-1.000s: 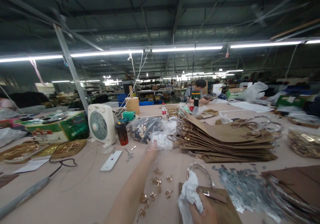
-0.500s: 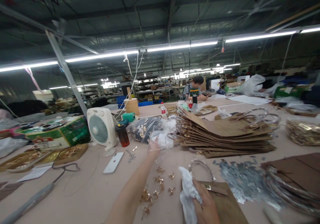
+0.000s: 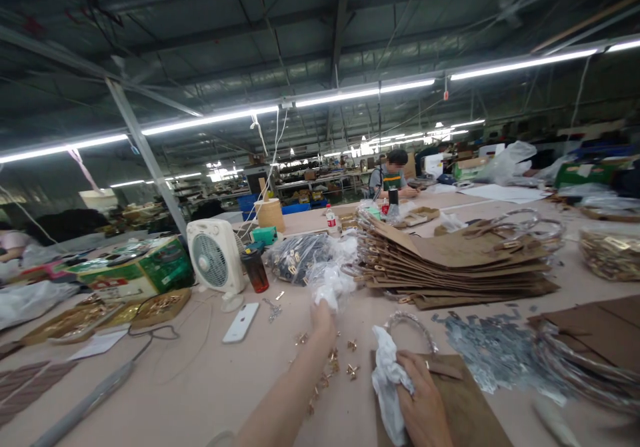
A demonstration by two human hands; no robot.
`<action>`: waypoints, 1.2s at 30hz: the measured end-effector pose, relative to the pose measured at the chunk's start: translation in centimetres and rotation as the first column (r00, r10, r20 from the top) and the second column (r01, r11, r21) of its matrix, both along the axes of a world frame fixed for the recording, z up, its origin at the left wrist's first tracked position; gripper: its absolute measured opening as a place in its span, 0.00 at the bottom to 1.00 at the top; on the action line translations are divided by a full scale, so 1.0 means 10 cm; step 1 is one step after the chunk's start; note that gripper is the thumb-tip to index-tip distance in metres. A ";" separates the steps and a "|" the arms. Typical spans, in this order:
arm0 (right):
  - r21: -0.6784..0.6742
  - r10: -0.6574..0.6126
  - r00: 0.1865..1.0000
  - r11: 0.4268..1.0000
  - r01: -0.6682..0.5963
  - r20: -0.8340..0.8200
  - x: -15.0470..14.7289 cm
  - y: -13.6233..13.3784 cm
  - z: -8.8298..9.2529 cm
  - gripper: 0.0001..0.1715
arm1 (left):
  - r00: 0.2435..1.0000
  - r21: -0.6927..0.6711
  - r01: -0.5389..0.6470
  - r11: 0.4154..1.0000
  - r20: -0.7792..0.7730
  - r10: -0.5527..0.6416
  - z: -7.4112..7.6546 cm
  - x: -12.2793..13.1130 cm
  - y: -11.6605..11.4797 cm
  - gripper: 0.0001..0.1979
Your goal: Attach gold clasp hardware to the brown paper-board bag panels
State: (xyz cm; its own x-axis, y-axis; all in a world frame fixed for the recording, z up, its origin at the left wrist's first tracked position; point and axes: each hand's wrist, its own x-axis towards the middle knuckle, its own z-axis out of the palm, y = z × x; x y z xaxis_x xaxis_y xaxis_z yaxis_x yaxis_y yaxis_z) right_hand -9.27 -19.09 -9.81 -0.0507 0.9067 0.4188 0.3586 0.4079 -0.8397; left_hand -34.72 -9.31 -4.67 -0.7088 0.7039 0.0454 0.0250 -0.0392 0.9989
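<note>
Left hand (image 3: 323,315) pulls back from the far plastic bag (image 3: 330,280), fingers pinching it; right hand (image 3: 425,400) keeps clutching white tissue (image 3: 390,387) on the table (image 3: 200,380)

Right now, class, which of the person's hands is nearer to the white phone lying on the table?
Left. The left hand is stretched forward, just right of the white phone. The right hand rests on white cloth, nearer the camera and farther right.

Dim factory hall, fluorescent tube lights (image 3: 350,94) under dark steel roof (image 3: 300,20), long pinkish worktables (image 3: 175,380), perhaps shelving beyond.
</note>
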 end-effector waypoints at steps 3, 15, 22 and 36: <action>-0.010 0.022 1.000 1.000 -0.022 0.022 0.00 -0.01 -0.01 0.25 | 0.983 0.058 -0.007 0.998 0.185 -0.003 -0.02 0.05 -0.27 0.20; -0.001 0.021 0.999 1.000 -0.021 0.037 0.05 -0.09 0.16 0.20 | 0.951 0.096 0.173 0.980 0.244 -0.191 0.09 0.23 -1.20 0.29; 0.023 -0.039 0.989 0.999 0.036 0.141 0.05 -0.10 0.14 0.20 | 0.971 -0.064 0.034 0.997 -0.232 -0.048 0.01 0.35 -1.90 0.20; 0.083 -0.219 0.887 0.976 0.203 0.405 0.12 -0.24 0.15 0.28 | 0.273 -0.168 0.133 0.977 -0.941 -0.199 -0.16 0.83 -2.79 0.14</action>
